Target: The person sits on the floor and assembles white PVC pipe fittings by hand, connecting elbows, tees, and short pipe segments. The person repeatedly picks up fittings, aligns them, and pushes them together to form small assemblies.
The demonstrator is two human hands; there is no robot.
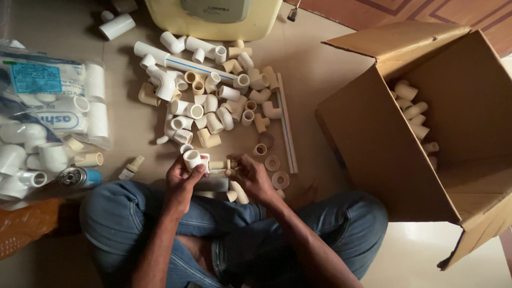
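At frame centre our left hand pinches a white pipe coupling; our right hand pinches a cream fitting. Either could slip into the fittings pile above.

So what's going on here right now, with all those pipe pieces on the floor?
A person in jeans sits cross-legged on the floor. The left hand holds a white pipe fitting, while the right hand pinches a small cream piece beside it. A heap of white and cream fittings lies in front of them, an open cardboard box with more fittings inside stands to their right, and plastic bags of fittings sit to their left.
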